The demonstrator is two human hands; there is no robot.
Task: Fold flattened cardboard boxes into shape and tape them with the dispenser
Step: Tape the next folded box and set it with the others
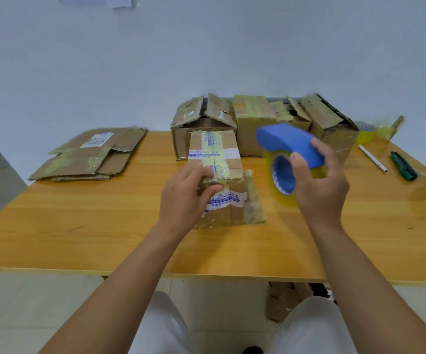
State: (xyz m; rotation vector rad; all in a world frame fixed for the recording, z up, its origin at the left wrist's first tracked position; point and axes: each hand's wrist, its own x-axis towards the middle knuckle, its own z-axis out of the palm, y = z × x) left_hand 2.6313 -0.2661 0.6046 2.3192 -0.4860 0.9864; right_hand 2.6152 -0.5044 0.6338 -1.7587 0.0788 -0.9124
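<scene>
At the middle of the wooden table point(79, 226), my left hand point(186, 192) curls over the near edge of 1 taped cardboard box point(219, 159). Just beside it, my right hand point(319, 185) grips the blue dispenser point(286, 141) (yellowish tape roll inside), raised. Flattened boxes point(89, 154) lie far left; folded boxes point(252, 118) crowd behind.

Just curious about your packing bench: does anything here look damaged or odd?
Yes. The small box under the left hand has a torn printed label, and the big box behind it has ragged, raised flaps.
</scene>
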